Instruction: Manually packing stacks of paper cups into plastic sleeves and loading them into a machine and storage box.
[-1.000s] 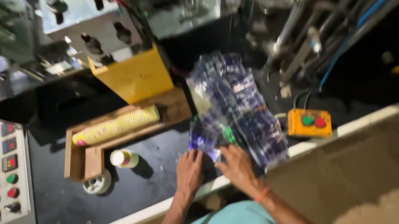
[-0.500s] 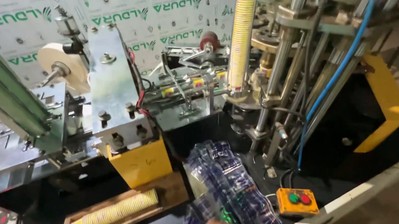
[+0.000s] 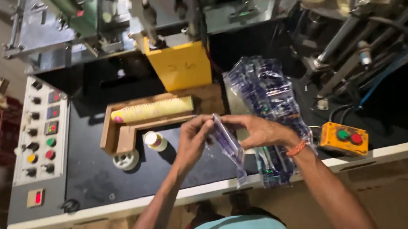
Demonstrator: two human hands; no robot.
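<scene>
Both hands are up at the centre of the frame, working one clear plastic bag (image 3: 228,145) between them: the left hand (image 3: 193,141) pinches its upper left edge with fingers closed on the film, and the right hand (image 3: 258,132) closes over the top edge from the right, an orange band at its wrist. The bag hangs over the black tabletop (image 3: 100,174), just left of a heap of the same printed bags (image 3: 267,98) that runs from the upper middle of the frame down towards the table's white front edge. This looks like thin, light, floppy film, likely slick and prone to clinging, so it should be taken at the mouth edge with fingertips rather than mid-sheet, where it would just crumple. Its long axis runs diagonally, from upper left by the left fingers down to lower right, the free end pointing at the lower middle of the frame. To the left lies a yellow stack of paper cups (image 3: 156,110) on its side in a wooden tray (image 3: 112,137), a small tape roll (image 3: 126,159) below it, a button panel (image 3: 43,129) at far left, and an orange switch box (image 3: 346,137) at right
</scene>
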